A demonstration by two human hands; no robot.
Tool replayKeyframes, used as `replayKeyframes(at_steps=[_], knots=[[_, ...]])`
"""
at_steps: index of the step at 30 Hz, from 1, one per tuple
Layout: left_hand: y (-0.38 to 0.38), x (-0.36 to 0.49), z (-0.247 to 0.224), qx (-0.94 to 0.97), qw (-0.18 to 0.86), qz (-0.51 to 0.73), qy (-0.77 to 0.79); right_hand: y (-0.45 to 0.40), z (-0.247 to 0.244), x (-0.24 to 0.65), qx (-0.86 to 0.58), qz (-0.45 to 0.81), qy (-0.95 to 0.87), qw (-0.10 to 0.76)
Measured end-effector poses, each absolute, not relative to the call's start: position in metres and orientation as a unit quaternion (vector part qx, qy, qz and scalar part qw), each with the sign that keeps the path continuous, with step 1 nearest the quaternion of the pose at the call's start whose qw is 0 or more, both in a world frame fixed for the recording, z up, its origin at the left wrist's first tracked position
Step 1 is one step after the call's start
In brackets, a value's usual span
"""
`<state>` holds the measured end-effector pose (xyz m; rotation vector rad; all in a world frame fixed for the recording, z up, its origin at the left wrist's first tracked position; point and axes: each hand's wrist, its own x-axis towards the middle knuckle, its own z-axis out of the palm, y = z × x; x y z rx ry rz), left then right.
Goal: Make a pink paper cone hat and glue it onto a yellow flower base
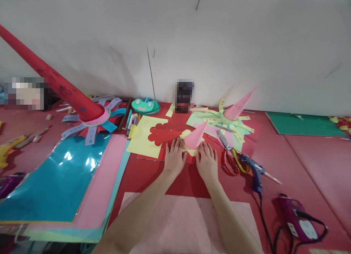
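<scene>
A small pink paper cone (195,137) stands tilted on a pale yellow flower-shaped paper (192,152) in the middle of the red table. On its left side my left hand (175,157) lies with fingers spread, the fingertips at the yellow flower's edge. My right hand (207,159) rests on the other side, fingers also apart, tips at the flower's right edge. Neither hand holds anything. Beside my left hand, a red scalloped paper shape (160,135) lies partly over a yellow sheet (142,137).
Scissors (231,162) and a blue glue gun (256,173) lie right, its cord near a purple power box (297,217). A tall red cone (63,85) with paper strips stands left, above blue sheets (60,177). Another pink cone (238,107) is behind right.
</scene>
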<state>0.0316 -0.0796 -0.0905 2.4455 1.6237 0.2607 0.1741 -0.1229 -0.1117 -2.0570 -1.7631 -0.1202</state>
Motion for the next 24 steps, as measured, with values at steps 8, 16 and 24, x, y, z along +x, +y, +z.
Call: replayKeyframes(at_steps=[8, 16, 24], knots=[[-0.079, 0.032, -0.088, 0.826, 0.091, 0.088, 0.549, -0.121, -0.108, 0.170, -0.753, -0.038, -0.624, 0.203], [-0.077, 0.034, -0.088, 0.827, 0.095, 0.089, 0.547, -0.119, -0.106, 0.182, -0.744, 0.026, -0.625, 0.233], [-0.076, 0.035, -0.088, 0.827, 0.100, 0.089, 0.547, -0.175, -0.064, 0.265, -0.813, -0.104, -0.458, 0.344]])
